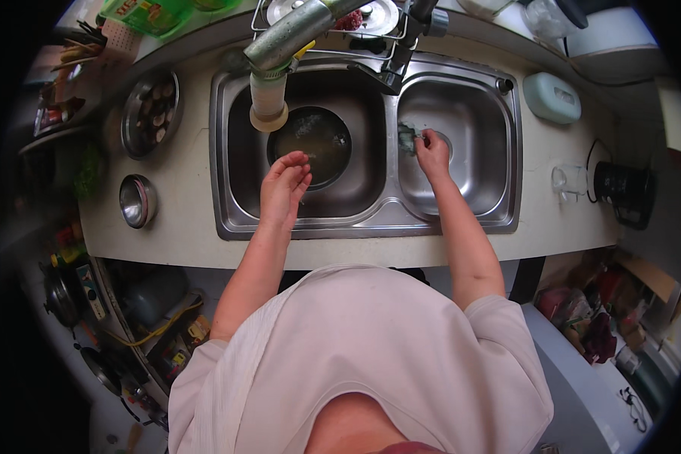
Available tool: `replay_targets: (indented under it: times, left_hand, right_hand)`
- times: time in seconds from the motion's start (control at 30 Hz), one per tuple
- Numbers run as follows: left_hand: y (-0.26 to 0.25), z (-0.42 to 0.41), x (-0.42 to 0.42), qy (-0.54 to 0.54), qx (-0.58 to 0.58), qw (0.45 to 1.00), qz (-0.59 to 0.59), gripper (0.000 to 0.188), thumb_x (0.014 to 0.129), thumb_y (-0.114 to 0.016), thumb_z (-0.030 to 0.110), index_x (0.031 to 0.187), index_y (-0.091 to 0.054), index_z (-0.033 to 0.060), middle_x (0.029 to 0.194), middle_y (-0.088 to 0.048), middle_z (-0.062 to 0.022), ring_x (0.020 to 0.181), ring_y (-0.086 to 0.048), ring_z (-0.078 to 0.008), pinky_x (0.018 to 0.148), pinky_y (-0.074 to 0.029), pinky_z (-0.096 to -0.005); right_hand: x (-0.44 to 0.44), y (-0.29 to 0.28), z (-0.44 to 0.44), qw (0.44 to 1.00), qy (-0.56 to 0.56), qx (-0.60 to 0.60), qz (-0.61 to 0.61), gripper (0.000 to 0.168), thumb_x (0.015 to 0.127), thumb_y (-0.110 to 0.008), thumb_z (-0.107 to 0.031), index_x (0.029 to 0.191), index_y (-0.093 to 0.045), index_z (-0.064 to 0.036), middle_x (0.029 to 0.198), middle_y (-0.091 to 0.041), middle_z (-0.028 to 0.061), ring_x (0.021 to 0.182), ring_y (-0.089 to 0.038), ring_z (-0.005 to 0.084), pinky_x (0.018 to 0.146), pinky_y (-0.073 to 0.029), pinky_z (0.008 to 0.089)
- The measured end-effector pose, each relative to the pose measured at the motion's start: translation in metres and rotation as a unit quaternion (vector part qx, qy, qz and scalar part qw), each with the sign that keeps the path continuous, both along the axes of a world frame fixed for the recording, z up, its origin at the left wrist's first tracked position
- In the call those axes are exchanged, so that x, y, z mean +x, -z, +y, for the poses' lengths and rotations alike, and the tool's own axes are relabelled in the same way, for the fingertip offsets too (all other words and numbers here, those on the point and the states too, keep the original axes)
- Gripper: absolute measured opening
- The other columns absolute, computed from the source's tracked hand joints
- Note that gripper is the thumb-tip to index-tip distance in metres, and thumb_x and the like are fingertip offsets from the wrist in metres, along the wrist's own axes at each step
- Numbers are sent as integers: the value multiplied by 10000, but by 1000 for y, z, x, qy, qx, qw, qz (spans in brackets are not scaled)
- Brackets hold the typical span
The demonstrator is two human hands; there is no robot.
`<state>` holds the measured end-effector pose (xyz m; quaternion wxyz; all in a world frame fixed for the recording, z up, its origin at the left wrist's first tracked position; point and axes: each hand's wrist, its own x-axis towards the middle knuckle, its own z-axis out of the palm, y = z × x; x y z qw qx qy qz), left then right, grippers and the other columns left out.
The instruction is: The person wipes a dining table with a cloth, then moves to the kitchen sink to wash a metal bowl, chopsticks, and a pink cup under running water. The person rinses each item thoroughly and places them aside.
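Observation:
My left hand (286,190) hovers over the larger basin of a double stainless steel sink (369,164), palm turned inward and fingers loosely curled. No object shows in it. Beneath its fingertips sits a round dark pan (332,133) of cloudy water with some foam on the surface. In the smaller basin (476,113), my right hand (433,154) has its fingertips pinched at the edge of a crumpled grey-green cloth or scouring pad (407,139). This lies against the basin's left wall, near the drain.
A thick faucet pipe with a pale nozzle (268,102) hangs over the larger basin, and a black tap (389,76) over the divider. On the left counter are a bowl of sliced food (159,116) and small metal bowls (137,200). A pale green box (551,97) and glass (568,179) stand right.

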<state>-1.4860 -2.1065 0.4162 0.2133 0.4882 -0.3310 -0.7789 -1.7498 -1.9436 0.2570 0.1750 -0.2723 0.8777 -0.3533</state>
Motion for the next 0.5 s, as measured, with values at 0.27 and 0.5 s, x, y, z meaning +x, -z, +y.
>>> replay_targets:
  times: [0.27, 0.5]
  left_hand:
    - [-4, 6, -48, 87, 287, 923, 241, 417, 928, -504, 372, 1241, -492, 96, 1221, -547, -82, 1113, -524, -252, 904, -469, -406]
    - [2, -17, -31, 43, 277, 916, 288, 409, 945, -469, 388, 1238, -524, 109, 1268, -514, -110, 1146, -505, -281, 924, -467, -426]
  right_hand:
    - [70, -161, -29, 785, -68, -280, -549, 206, 900, -563, -183, 1057, -606, -58, 870, -613, 1, 699, -560, 73, 585, -435, 212]
    - [53, -206, -79, 878, -41, -328, 346, 244, 865, -579, -142, 1088, -602, -46, 978, -628, 103, 859, -620, 268, 762, -491, 353]
